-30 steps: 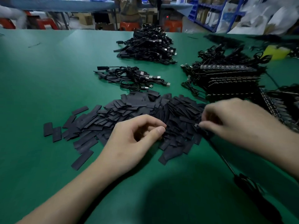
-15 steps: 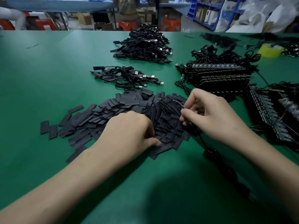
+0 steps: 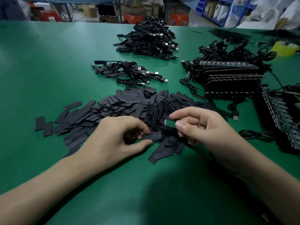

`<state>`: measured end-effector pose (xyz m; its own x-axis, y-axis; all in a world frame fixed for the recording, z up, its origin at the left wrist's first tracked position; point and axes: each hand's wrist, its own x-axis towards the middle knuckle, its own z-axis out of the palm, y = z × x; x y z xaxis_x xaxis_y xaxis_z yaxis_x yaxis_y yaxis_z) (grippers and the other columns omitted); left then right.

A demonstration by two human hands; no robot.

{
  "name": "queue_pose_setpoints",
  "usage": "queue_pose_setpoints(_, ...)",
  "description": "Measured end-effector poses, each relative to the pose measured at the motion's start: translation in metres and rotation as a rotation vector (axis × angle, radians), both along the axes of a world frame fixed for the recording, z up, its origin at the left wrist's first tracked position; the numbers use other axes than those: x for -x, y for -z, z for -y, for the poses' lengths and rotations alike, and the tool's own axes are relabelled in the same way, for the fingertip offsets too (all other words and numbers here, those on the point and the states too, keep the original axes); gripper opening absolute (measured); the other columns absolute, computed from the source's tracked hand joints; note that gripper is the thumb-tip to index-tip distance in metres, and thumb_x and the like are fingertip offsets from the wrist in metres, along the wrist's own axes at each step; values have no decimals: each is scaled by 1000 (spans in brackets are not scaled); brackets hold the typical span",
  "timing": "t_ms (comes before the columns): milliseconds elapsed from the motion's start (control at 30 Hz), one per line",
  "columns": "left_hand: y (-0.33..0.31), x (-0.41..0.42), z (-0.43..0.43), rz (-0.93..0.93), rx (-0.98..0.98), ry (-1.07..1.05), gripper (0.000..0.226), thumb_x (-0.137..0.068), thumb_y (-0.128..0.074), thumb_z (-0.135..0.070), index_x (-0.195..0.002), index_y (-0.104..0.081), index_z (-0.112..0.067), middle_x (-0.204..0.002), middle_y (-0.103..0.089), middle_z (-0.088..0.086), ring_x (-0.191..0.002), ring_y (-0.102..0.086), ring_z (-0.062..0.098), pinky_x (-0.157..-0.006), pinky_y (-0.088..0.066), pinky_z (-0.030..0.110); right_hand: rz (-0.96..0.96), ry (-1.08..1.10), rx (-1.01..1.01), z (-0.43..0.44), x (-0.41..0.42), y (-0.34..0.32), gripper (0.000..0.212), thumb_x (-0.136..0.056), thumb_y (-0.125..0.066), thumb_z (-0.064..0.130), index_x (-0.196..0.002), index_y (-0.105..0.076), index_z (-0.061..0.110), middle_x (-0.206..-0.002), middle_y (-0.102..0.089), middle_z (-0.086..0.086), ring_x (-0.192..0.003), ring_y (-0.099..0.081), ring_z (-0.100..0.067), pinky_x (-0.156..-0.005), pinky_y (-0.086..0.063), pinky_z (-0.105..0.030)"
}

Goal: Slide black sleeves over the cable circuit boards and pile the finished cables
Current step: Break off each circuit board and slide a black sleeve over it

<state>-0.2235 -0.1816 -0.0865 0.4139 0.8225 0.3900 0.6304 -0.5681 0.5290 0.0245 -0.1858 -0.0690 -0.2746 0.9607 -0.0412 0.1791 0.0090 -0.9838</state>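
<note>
Nearly mated: one sleeve and one board, held end to end over the heap.

The left hand (image 3: 123, 137) pinches a flat black sleeve (image 3: 153, 136) between thumb and forefinger. The right hand (image 3: 203, 127) pinches the cable's small circuit board (image 3: 168, 122), its pin end facing the sleeve, apparently so it can slide straight in. Both sit just above the loose sleeve pile (image 3: 113, 108). The finished cables (image 3: 129, 73) lie beyond, within easy reach.
</note>
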Motion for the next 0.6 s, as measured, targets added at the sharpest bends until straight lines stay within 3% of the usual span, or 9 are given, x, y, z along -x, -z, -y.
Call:
queue_pose_setpoints(133, 2, 3, 1, 21, -122, 19, 26, -84, -79, -32, -107, -79, -21, -93, -72, -10, -83, -67, 5, -76, -54, 25, 86, -11, -49, 5, -1, 1, 16, -94, -68, 18, -93, -77, 31, -72, -66, 10, -63, -57, 1, -59, -44, -8)
queue_pose_setpoints(333, -1, 2, 5, 39, -154, 16, 20, -84, -78, -25, -103, -81, -19, -98, -73, -9, -89, -69, 4, -81, -55, 25, 121, -24, -81, 10, 4, 2, 15, -93, -70, 17, -90, -76, 29, -66, -61, 14, -57, -51, 2, -54, -41, -9)
queue_pose_setpoints(600, -3, 1, 7, 83, -100, 21, 19, -80, -84, -17, -99, -82, -16, -92, -75, -8, -84, -70, 2, -80, -54, 19, 93, -22, -47, 11, 6, 3, 9, -91, -71, 13, -88, -78, 18, -63, -62, 14, -54, -50, 2, -52, -39, -8)
